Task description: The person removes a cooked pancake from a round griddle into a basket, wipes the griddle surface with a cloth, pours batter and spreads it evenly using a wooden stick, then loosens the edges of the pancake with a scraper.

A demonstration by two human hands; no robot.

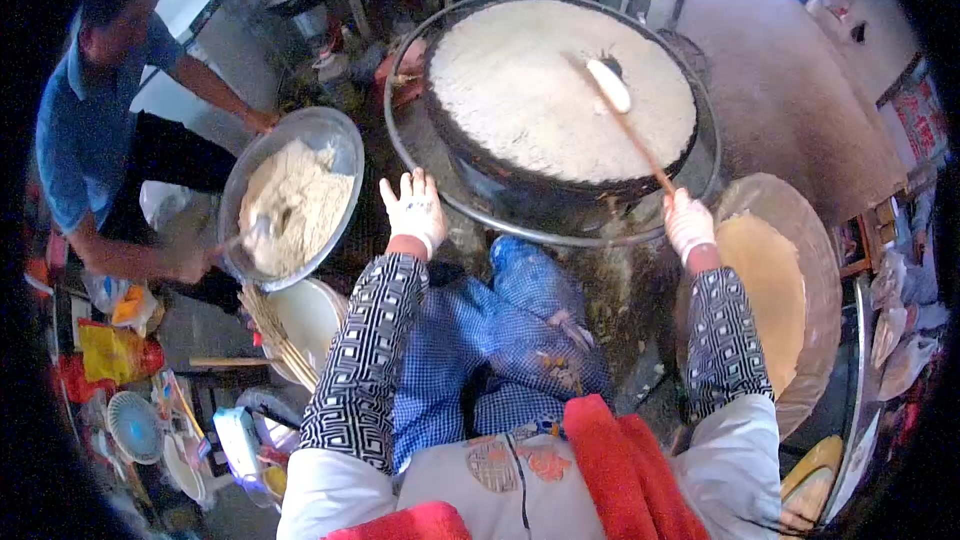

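"Wooden stick (640, 145), where is it?"

"From my head view, in my right hand (690, 225), fingers closed round its near end; the far part reaches over the round pan (560, 196) beyond my hands, which holds a pale layer (500, 70)."

"Your left hand (415, 212)?"

"Released, fingers spread. Left of it, another person (85, 155) holds a metal basin (354, 180) of pale dough (300, 200). Beside my right forearm, a wide basin (815, 270) holds tan batter (762, 270)."
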